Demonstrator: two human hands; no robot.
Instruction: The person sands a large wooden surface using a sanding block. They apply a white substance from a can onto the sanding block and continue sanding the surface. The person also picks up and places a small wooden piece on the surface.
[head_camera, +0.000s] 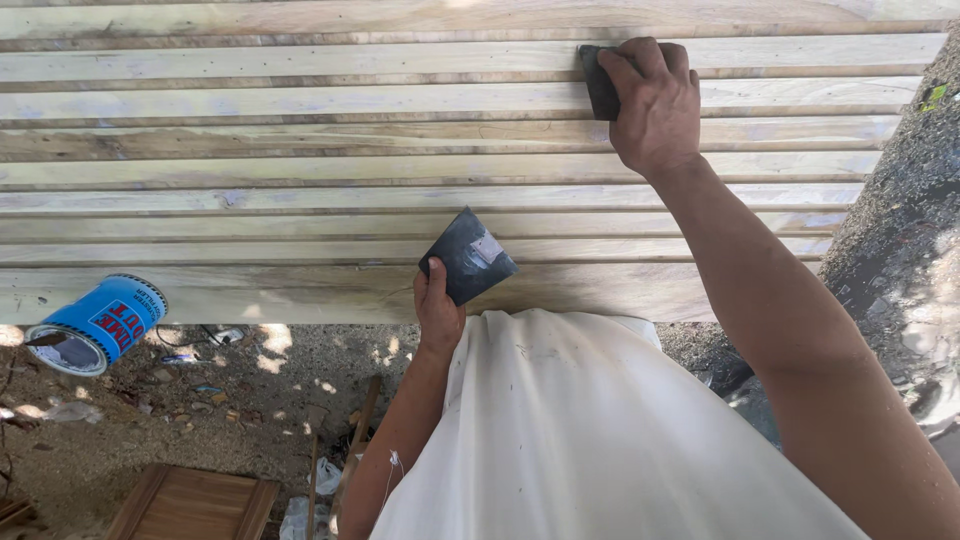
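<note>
Right hand (655, 105) presses dark flat scraper (598, 82) on pale wooden slats (300, 170); left hand (437, 310) pinches dark putty plate (468, 257). Risk: scraper maybe slips into a gap btw slats.

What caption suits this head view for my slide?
Right hand presses a dark pad on pale slats; left hand holds a dark scraper.

right hand (655, 105) outstretched gripping, left hand (438, 305) clenched

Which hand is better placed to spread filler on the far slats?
Right. The right hand already presses a dark scraper on a far slat; the left hand holds a dark pad near the body.
</note>
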